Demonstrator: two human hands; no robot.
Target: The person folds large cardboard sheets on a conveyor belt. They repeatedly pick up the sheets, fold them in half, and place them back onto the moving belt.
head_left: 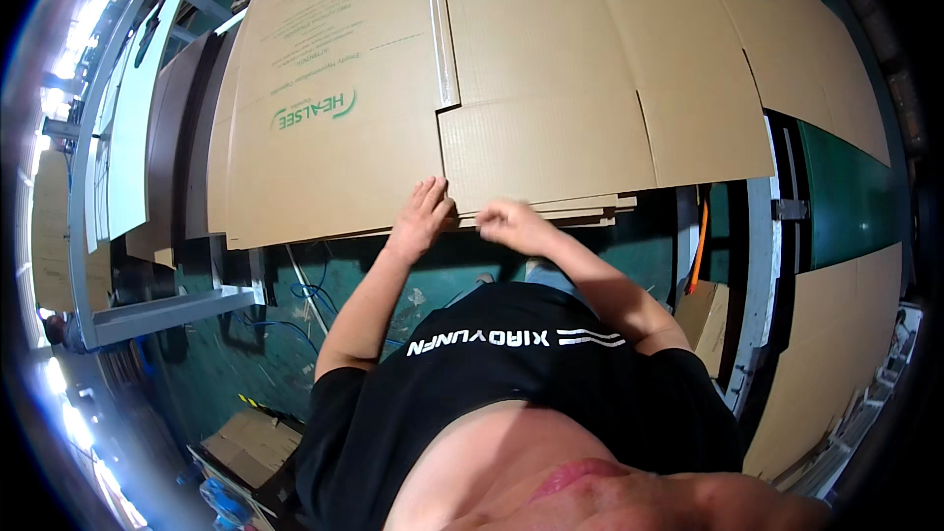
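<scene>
Right hand (pixel 509 224) blurred; cardboard (pixel 551 54) cut off above.

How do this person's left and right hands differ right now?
The left hand lies on the cardboard with its fingers stretched forward, while the right hand has bent fingers and points leftward. The left hand looks fairly sharp; the right hand is blurred. Both are bare and at the cardboard's near edge.
</scene>
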